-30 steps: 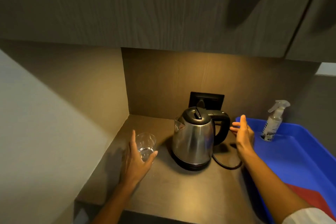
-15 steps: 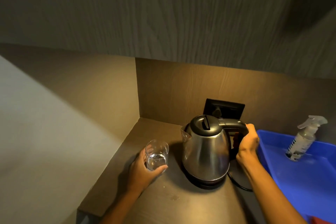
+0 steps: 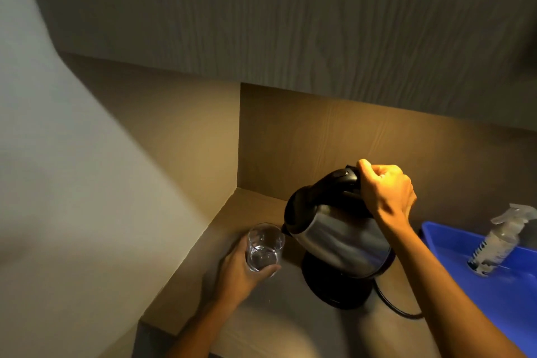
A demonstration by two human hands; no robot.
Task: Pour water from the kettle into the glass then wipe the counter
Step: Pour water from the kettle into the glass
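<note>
Spillage threatens: right hand (image 3: 386, 192) clenches the tilted kettle (image 3: 337, 238) handle, spout just touching the glass (image 3: 265, 247) rim, left hand (image 3: 241, 267) wrapped round it near the counter (image 3: 261, 325) back-left corner; overtilting could overshoot.

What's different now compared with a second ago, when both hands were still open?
The right hand closed on the handle of the kettle, lifted it off its black base and tipped the spout left, toward the glass. The left hand wrapped around the glass. The glass stays on the counter holding a little water; the blue tray and spray bottle are untouched.
</note>
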